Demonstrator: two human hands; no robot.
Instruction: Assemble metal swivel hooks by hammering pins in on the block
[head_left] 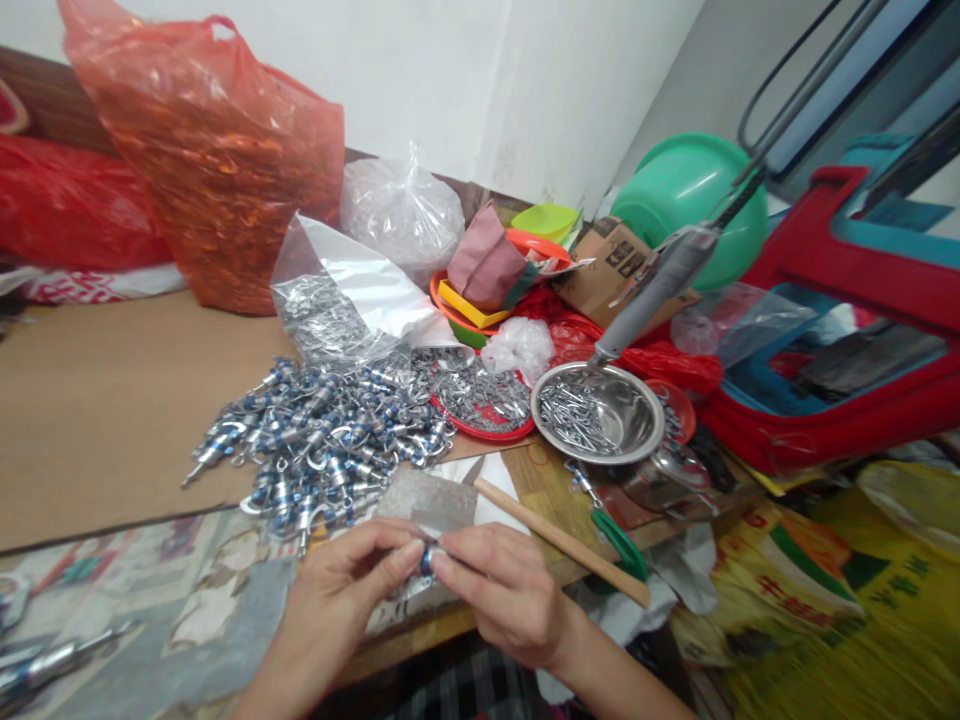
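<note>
My left hand (360, 570) and my right hand (506, 590) meet at the table's front edge, fingertips pinched on a small blue and silver metal part (427, 562). Fingers cover most of that part. Just beyond them lies a flat grey metal plate (431, 498). A big pile of similar blue and silver metal parts (322, 440) spreads behind and left of my hands. To the right, a wooden stick (562, 540) lies slanted over the table edge. A steel bowl (645, 430) farther back holds silver pins.
A red plate (491, 432) of small metal pieces sits left of the bowl. A grey tool (652, 290) on a cable slants down to the bowl. Bags line the wall, among them an orange one (225, 170). A red stool (862, 300) stands at right.
</note>
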